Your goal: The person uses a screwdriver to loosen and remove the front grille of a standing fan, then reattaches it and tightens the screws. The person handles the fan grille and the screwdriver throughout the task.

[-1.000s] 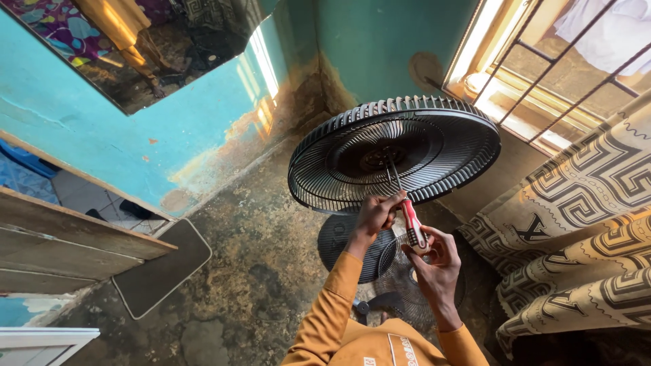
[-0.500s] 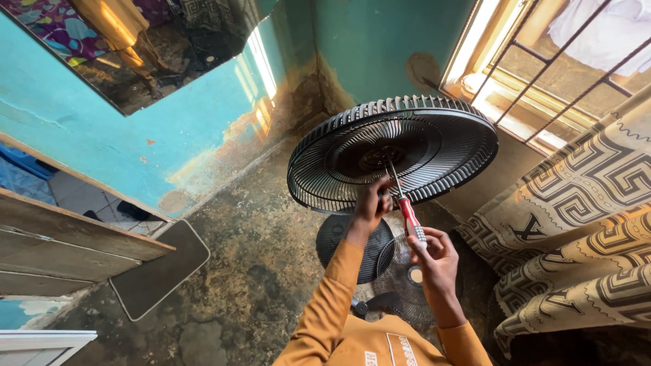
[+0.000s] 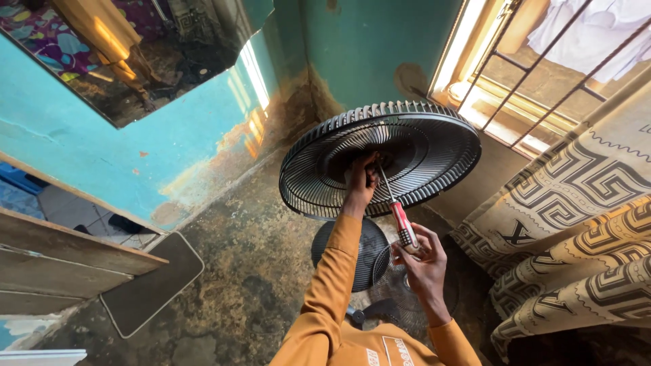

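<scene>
Both hands have crept closer to the hub: left hand (image 3: 361,177) braces the grille (image 3: 434,146), right hand (image 3: 420,261) clamps the screwdriver (image 3: 400,220); keep its shaft square.

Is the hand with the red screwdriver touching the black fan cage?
Apart. The head view shows the right hand gripping the red screwdriver handle below the fan cage, with open space between them.

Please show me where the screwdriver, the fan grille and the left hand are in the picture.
screwdriver (image 3: 404,228), head view, on its red handle.
fan grille (image 3: 444,146), head view, on the black ribs right of the centre.
left hand (image 3: 361,177), head view, on the back of the hand.
</scene>
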